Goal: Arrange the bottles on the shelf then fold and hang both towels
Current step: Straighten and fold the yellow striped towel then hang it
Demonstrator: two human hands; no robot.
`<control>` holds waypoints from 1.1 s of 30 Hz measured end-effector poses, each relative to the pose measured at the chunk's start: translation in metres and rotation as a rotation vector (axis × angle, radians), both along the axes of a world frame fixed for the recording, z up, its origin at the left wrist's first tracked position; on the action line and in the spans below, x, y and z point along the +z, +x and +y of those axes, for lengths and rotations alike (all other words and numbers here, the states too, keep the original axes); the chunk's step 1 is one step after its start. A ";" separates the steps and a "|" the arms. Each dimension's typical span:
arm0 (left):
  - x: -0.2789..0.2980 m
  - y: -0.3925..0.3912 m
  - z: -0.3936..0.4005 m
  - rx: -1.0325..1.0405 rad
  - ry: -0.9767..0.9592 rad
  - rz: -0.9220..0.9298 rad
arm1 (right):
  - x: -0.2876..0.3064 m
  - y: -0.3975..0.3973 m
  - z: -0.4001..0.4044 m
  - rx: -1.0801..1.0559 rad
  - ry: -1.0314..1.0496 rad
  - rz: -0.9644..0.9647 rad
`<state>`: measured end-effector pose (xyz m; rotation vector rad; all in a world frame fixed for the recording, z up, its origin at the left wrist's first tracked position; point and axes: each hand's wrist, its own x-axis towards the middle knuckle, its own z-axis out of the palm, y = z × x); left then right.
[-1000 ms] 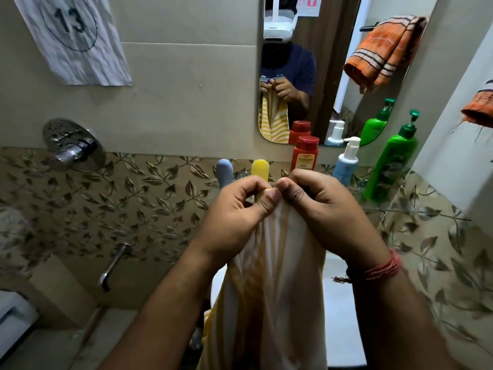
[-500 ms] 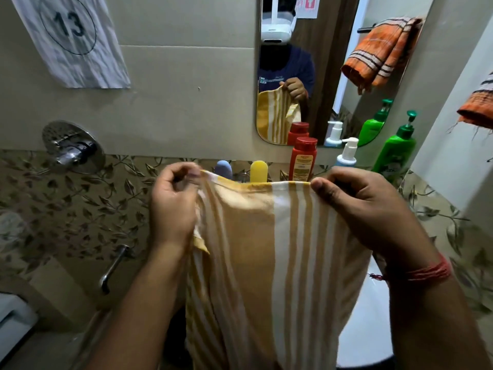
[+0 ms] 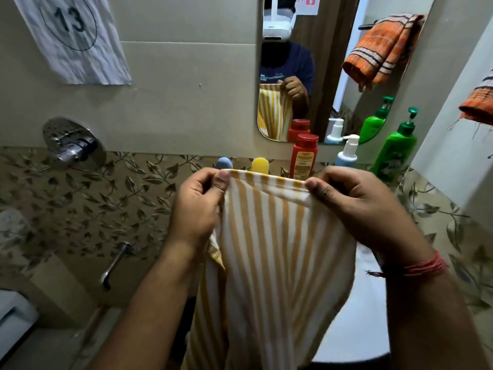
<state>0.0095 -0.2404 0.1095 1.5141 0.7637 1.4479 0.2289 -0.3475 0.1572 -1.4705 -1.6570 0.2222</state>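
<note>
Both hands up at chest height, and the left hand (image 3: pixel 198 206) pinches one top corner of the yellow striped towel (image 3: pixel 277 263), thumb pressed over the hem. The right hand (image 3: pixel 354 206) grips the other corner, fingers curled behind the cloth, a red thread band (image 3: pixel 424 268) round its wrist. The towel hangs straight down between them, top edge pulled nearly level.

Just beyond the knuckles, the shelf line-up: a blue bottle (image 3: pixel 224 163) peeks over the left thumb, a yellow bottle (image 3: pixel 260 165) beside it, then the red bottle (image 3: pixel 304 156) standing tall, the white pump bottle (image 3: pixel 348 152) above the right hand, and the green pump bottle (image 3: pixel 396 150) farthest right. The shelf itself is hidden behind the towel.

Above them, the mirror (image 3: pixel 328 62) shows the person holding the towel. Up and right of the right hand, the orange towel (image 3: pixel 477 102) hangs at the frame's edge, its reflection in the mirror too.

Out left of the left hand, a chrome tap knob (image 3: pixel 72 145) on the wall, a spout (image 3: pixel 114 265) below it, and leaf-patterned tiles (image 3: pixel 93 198) running across. Higher up, a paper sheet marked 13 (image 3: pixel 72 36). Below the right forearm, a white basin (image 3: pixel 357 329).
</note>
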 end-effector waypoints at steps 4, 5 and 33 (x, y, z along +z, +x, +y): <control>-0.007 -0.009 0.014 0.171 -0.106 -0.065 | 0.008 0.014 -0.013 0.033 -0.037 0.193; -0.008 -0.010 0.015 0.175 -0.118 -0.047 | 0.009 0.012 -0.015 0.101 -0.033 0.313; 0.031 -0.015 -0.035 -0.301 0.201 0.289 | -0.012 -0.058 0.007 0.197 0.063 0.181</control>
